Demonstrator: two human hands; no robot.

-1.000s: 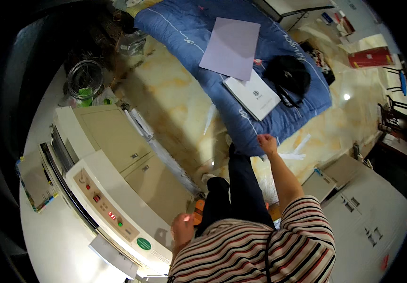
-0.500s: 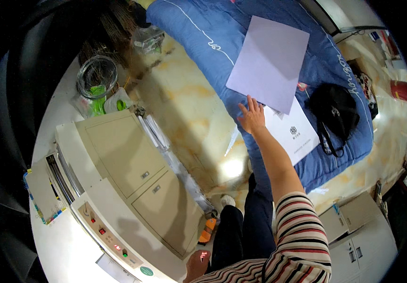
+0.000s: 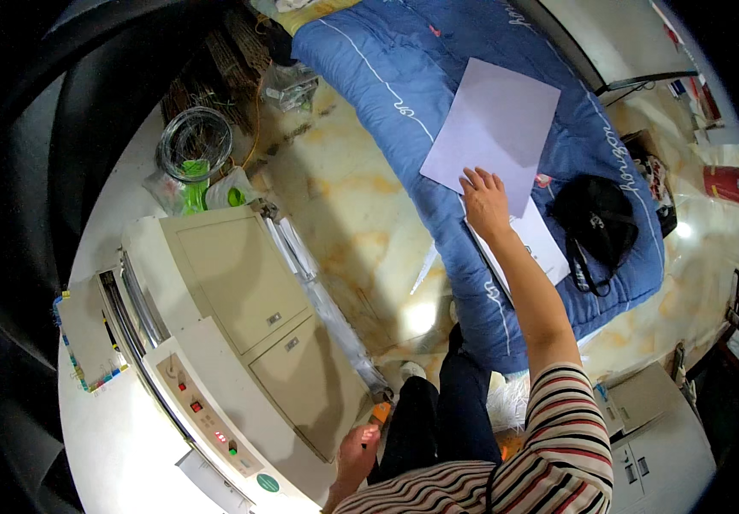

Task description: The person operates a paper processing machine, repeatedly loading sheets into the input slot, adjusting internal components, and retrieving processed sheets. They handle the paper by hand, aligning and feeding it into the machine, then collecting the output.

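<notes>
The right hand stretched over a pale lilac rectangular sheet on a blue fabric quilt, fingers extended, gripping nothing; the left hand curled loosely, its hold unclear.

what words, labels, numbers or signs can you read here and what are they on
Blue quilt: white cursive lettering, which I won't copy out
White booklet: dark marks, partly hidden, too small to read
Black cap: pale emblem, too small
Control panel: red lit display, too blurred
Green round sticker: too small
Lilac sheet: no writing visible
</notes>
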